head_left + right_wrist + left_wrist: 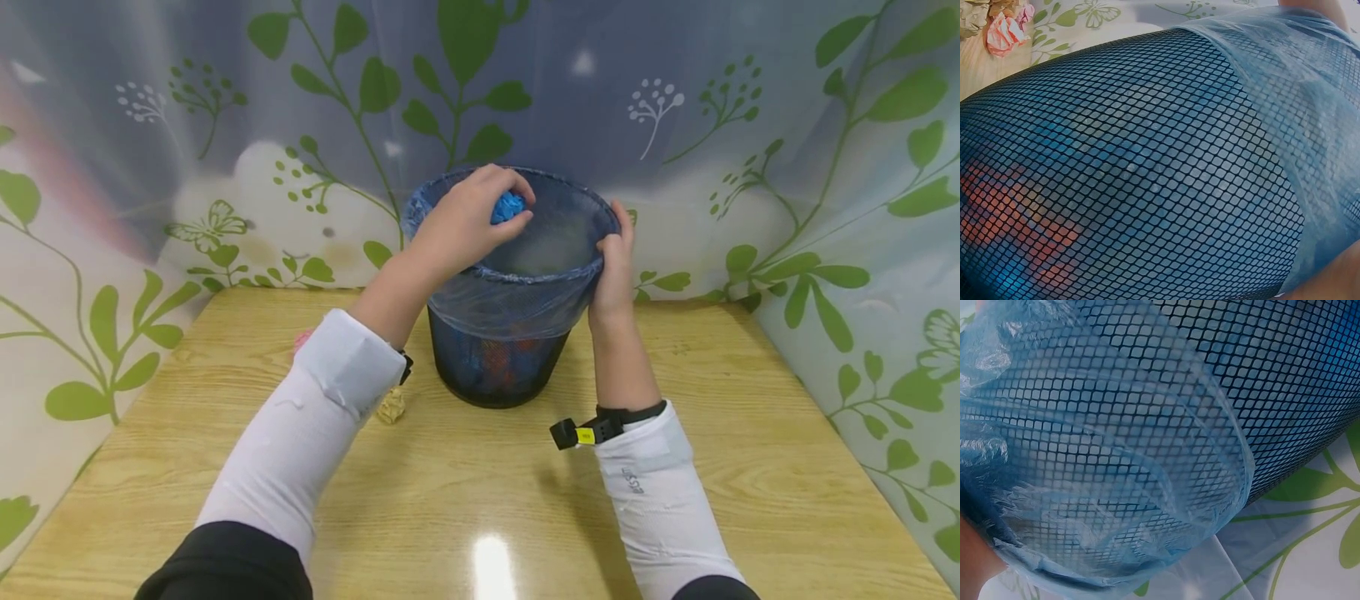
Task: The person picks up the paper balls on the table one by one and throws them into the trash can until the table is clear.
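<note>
A black mesh waste bin (pixel 498 367) stands on the table, lined with a translucent blue plastic bag (pixel 517 304) folded over its rim. Over the bin's mouth, my left hand (pixel 468 217) holds a crumpled blue paper ball (pixel 507 207) between curled fingers and thumb. My right hand (pixel 615 271) grips the rim on the right side, its thumb at the edge and its fingers partly hidden. Through the mesh in the right wrist view, red crumpled paper (pixel 1016 219) and blue paper (pixel 1010 275) show low in the bin.
On the wooden table (pixel 465 475), a yellow crumpled paper ball (pixel 392 406) lies left of the bin, by my left wrist. A pink paper ball (pixel 302 339) is partly hidden behind the left sleeve. A leaf-patterned curtain (pixel 300 225) hangs close behind the bin.
</note>
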`<state>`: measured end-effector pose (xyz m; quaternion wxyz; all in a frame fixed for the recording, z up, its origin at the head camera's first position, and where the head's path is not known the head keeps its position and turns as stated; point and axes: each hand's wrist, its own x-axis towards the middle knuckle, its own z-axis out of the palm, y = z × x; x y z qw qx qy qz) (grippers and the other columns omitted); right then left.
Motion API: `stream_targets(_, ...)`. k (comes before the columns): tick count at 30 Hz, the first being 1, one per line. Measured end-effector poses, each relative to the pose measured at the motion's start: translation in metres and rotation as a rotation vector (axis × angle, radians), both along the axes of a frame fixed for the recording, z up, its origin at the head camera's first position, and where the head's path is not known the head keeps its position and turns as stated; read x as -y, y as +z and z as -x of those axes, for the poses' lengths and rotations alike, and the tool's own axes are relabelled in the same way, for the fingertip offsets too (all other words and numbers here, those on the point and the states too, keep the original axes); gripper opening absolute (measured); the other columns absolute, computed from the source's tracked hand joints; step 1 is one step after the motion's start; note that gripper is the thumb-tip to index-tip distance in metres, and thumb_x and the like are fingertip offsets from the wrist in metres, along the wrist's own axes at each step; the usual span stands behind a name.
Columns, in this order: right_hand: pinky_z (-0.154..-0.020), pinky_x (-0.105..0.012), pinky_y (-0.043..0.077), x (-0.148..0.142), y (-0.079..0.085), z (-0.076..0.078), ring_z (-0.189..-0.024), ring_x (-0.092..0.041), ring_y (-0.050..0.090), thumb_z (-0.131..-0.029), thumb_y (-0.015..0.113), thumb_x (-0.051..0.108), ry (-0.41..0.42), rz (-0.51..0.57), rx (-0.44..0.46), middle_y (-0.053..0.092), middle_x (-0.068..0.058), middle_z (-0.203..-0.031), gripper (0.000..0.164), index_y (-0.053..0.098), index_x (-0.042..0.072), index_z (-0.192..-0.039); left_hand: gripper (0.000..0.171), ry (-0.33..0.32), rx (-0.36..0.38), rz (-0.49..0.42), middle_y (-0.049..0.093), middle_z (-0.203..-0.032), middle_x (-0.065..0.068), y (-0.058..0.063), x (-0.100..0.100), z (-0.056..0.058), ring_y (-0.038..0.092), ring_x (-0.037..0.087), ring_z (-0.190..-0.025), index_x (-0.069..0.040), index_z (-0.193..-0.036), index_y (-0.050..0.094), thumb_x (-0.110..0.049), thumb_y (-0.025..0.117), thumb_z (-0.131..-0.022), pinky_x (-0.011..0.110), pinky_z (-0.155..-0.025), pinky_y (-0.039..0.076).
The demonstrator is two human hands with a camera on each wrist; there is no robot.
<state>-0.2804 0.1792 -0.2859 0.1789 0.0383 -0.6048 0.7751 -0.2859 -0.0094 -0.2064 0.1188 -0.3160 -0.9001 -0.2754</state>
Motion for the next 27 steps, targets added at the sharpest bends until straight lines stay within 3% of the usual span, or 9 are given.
stream_targets(9, -0.112, -0.034, 0.022, -0.0004, 0.0006, -0.0007, -0.135, -0.018, 0.028, -0.087, 0.028, 0.018, 0.003, -0.013, 0.011, 0.013, -0.004, -0.159, 0.067, 0.018, 0.02, -0.153, 0.042, -0.022, 0.033, 0.116, 0.043, -0.146, 0.001, 0.0018, -0.0019, 0.0008, 0.04, 0.019, -0.137, -0.02, -0.137, 0.05, -0.032, 0.056, -0.097, 0.036, -0.109, 0.037)
stream_targets(12, -0.113, -0.035, 0.022, -0.001, 0.0, -0.0004, -0.137, -0.018, 0.027, -0.087, 0.028, 0.018, 0.006, -0.018, 0.013, 0.012, -0.004, -0.16, 0.067, 0.017, 0.02, -0.153, 0.054, -0.021, 0.032, 0.157, 0.031, -0.155, 0.001, 0.0023, -0.0028, 0.0016, 0.03, 0.021, -0.144, -0.022, -0.147, 0.039, -0.033, 0.056, -0.097, 0.038, -0.113, 0.032)
stream_targets(17, -0.114, -0.037, 0.021, -0.0013, -0.0003, -0.0008, -0.137, -0.019, 0.028, -0.087, 0.028, 0.019, 0.014, -0.016, 0.011, 0.014, -0.004, -0.159, 0.068, 0.016, 0.021, -0.153, 0.069, 0.009, -0.035, 0.215, 0.009, -0.163, 0.002, 0.002, -0.002, 0.0031, 0.007, 0.028, -0.15, -0.028, -0.155, 0.02, -0.037, 0.056, -0.097, 0.05, -0.118, 0.017)
stream_targets(22, -0.113, -0.036, 0.022, -0.0009, -0.0008, -0.0004, -0.135, -0.019, 0.029, -0.086, 0.028, 0.018, 0.003, -0.011, 0.016, 0.017, -0.003, -0.158, 0.068, 0.018, 0.021, -0.153, 0.076, 0.053, -0.085, 0.216, -0.008, -0.163, 0.003, 0.0017, 0.0008, 0.0032, -0.012, 0.032, -0.149, -0.033, -0.156, 0.007, -0.045, 0.052, -0.096, 0.056, -0.118, 0.004)
stream_targets(27, -0.114, -0.037, 0.021, -0.0007, -0.0006, 0.0001, -0.136, -0.019, 0.03, -0.087, 0.027, 0.017, -0.007, -0.009, 0.012, 0.019, -0.003, -0.158, 0.067, 0.019, 0.02, -0.153, 0.076, 0.088, -0.102, 0.182, -0.012, -0.163, 0.002, 0.0028, 0.0054, 0.0017, -0.018, 0.029, -0.148, -0.035, -0.155, 0.003, -0.048, 0.05, -0.096, 0.058, -0.117, -0.002)
